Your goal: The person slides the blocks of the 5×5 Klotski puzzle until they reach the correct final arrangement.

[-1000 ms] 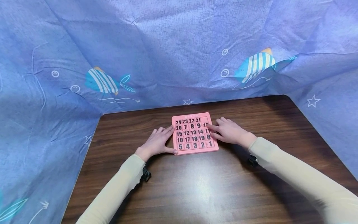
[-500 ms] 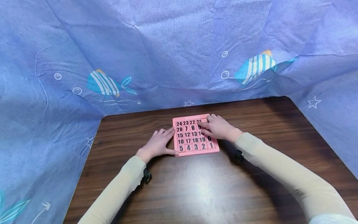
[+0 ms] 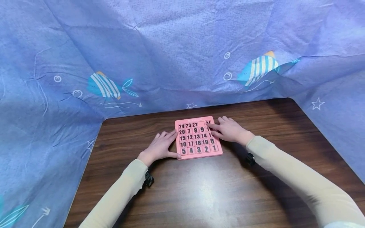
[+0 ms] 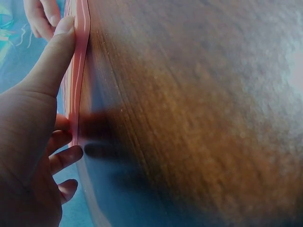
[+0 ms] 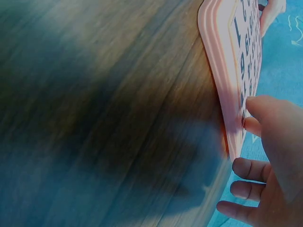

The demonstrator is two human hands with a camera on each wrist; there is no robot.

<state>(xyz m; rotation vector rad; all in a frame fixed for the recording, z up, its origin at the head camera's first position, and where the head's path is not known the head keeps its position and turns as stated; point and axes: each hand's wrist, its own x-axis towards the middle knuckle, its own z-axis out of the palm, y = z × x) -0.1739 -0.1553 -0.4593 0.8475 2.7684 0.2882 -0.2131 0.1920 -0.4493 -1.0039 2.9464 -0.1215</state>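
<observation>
Two spread hands on a pink number board

A blue cloth printed with fish [image 3: 171, 47] hangs behind the brown wooden table [image 3: 182, 190]. Two arms in pale sleeves [image 3: 291, 171] reach across it from the near side. Between the hands, towards the back of the table, the pink board [image 3: 201, 155] lies flat. Its lettered top edge faces the cloth, and its numbers read upright from the person's side. It looks almost square, so I can't pick out a long axis; its sides run away from the person.

The left hand [image 3: 159, 147] is spread wide, its thumb on the near left corner and its forefinger against the left edge farther up. The right hand [image 3: 232, 130] comes in over the right edge, thumb and forefinger slightly apart, the other fingers beyond the board. That forefinger's tip is at the 21 tile [image 3: 208, 122]; whether it presses I can't tell. A gap separates this tile from the 22 tile [image 3: 195, 124].
</observation>
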